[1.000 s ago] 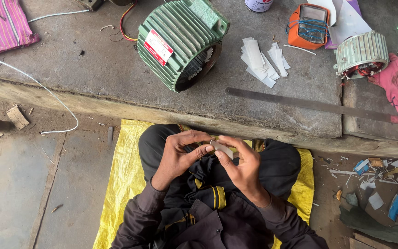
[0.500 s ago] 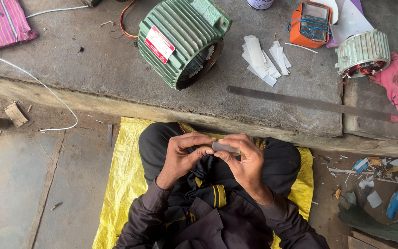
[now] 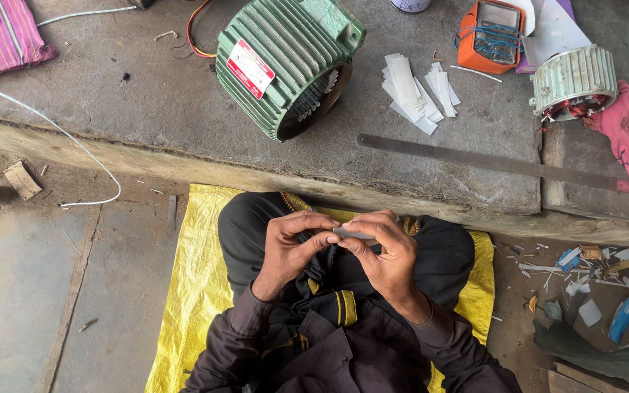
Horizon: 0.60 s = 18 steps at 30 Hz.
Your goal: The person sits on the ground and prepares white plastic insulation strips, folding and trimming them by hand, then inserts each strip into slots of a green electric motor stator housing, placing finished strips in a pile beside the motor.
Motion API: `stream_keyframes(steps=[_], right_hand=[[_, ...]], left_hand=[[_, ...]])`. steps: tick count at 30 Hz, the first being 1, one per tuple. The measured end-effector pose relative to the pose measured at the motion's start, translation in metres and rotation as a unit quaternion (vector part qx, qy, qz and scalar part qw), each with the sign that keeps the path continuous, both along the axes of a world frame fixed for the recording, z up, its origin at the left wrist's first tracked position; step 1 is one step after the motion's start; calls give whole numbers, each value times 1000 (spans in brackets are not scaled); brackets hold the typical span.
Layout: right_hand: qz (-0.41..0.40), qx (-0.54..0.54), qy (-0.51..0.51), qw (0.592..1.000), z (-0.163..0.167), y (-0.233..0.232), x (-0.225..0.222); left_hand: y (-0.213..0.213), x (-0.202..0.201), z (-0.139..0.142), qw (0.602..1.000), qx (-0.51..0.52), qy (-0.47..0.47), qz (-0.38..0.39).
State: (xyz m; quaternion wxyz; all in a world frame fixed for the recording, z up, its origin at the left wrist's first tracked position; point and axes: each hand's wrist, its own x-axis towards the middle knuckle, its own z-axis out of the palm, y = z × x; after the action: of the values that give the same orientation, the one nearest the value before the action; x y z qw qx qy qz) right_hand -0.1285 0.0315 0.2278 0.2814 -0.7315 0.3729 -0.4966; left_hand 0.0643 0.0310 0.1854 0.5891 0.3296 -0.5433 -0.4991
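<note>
Held thing: I see a small pale grey strip (image 3: 353, 233), thin and flat, held over my lap, between the two hands and in front of the chest.
Long axis: it runs left to right, roughly level; the left end meets the left fingertips, the right end goes under the right fingers.
Nearer hand: both touch it; more of the strip lies toward the right hand.
Left hand (image 3: 290, 244): grip nearly closed, thumb and forefinger pinching the strip's left end, wrist bent, palm turned inward.
Right hand (image 3: 387, 251): grip closed over the strip, fingers curled above, thumb beneath; how far the strip goes in, I cannot tell.
Seat: yellow sheet (image 3: 191, 291) on the floor, under crossed legs.
Surface (image 3: 147, 94): stone slab ahead, well apart from the hands, carrying a green motor housing (image 3: 285, 62), cut white paper strips (image 3: 416, 91) and a long metal ruler (image 3: 489, 161).
</note>
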Motion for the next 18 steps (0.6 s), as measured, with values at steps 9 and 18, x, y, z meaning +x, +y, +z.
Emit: stream_keyframes(steps=[9,18], right_hand=[[13,28,-11,999,-1,-1,2],[17,20,21,999,2,0,2]], left_hand=[[2,-1,-6,1000,2,9,12],[1,-2,-9,999,-2,30,12]])
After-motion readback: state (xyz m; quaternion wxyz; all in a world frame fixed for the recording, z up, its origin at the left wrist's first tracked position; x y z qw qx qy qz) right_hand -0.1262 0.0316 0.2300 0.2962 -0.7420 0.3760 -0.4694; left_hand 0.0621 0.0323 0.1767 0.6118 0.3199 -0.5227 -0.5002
